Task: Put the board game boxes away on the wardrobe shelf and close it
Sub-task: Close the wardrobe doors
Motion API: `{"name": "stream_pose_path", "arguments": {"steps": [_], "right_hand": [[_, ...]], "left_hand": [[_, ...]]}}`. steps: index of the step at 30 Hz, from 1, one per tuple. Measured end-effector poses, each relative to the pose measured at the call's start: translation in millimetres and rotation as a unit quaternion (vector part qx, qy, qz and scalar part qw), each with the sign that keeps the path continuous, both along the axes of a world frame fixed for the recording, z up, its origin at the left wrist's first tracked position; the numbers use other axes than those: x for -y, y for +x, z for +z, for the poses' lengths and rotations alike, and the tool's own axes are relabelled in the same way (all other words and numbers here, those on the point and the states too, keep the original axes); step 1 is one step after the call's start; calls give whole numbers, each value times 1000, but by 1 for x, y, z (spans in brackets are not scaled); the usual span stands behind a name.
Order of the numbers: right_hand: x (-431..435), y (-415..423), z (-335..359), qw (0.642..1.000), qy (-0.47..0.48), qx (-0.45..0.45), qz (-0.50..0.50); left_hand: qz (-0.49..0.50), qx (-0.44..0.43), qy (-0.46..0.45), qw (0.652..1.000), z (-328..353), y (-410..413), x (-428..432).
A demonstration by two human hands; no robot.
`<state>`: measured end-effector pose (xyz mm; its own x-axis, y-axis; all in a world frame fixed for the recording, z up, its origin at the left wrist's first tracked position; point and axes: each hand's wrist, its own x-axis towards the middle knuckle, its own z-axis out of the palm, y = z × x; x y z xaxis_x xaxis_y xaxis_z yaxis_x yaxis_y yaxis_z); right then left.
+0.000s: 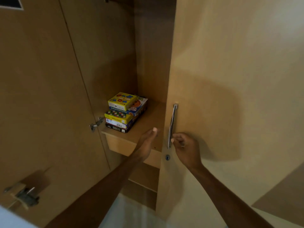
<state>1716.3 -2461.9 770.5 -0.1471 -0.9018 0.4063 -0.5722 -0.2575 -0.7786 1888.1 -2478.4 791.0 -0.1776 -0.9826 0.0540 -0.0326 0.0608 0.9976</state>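
The board game boxes (125,112) sit in a stack on the wardrobe shelf (148,124), towards its left end and close to the front edge; a yellow box (121,100) lies on top, a blue-edged one just beneath it, and a dark one at the bottom; the boxes are not squared up with one another. The left hand (146,140) reaches over the front of the shelf, just right of the stack and apart from it; its fingers are straight and together, and it holds nothing. The right hand (185,145) is at the metal handle (172,124) of the right door (213,71); its fingers curl round the lower part of the handle, gripping it. The door stands partly open, its edge in front of the shelf's right end; a keyhole (167,157) shows just below the handle. The left door (36,96) is swung wide open; a metal hinge (97,123) joins it to the wardrobe side beside the stack; a metal latch (24,195) is fixed lower down on that door.
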Motion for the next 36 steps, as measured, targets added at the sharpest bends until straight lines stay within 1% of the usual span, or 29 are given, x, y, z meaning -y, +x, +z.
{"name": "stream_pose_path", "arguments": {"steps": [2,4,9,11,13,17,19,21,22,24,26,27,29,32,36], "right_hand": [[-10,5,-7,1000,-2,-10,4],[-16,17,-13,999,4,-14,31],[-17,84,-38,988,66,-5,139],[-24,129,-46,978,81,6,191],[-37,176,-46,964,101,21,246],[-61,272,-42,934,118,18,337],[-68,310,-38,929,110,25,353],[-75,345,-29,927,97,25,362],[-81,366,-22,926,91,27,365],[-88,393,-12,930,86,36,357],[-93,408,-6,937,78,41,339],[-95,414,-4,941,75,41,329],[-98,418,-1,946,72,47,313],[-106,412,-1,953,70,66,286],[-125,394,-2,964,66,81,245]], "left_hand": [[49,-1,2,999,-17,17,-11],[92,18,-13,996,-33,39,-27],[205,54,-38,977,-60,112,-87],[274,82,-39,957,-68,152,-119],[350,102,-40,930,-71,195,-150],[482,98,-60,869,-56,273,-203],[529,105,-67,839,-43,304,-214],[545,114,-71,828,-26,334,-216],[535,123,-74,833,-18,354,-215],[484,139,-81,860,-1,380,-204],[424,132,-83,892,6,399,-192],[406,121,-82,902,7,407,-189],[391,92,-86,912,7,416,-189],[363,66,-133,920,5,415,-201],[265,65,-190,943,0,402,-211]]}}
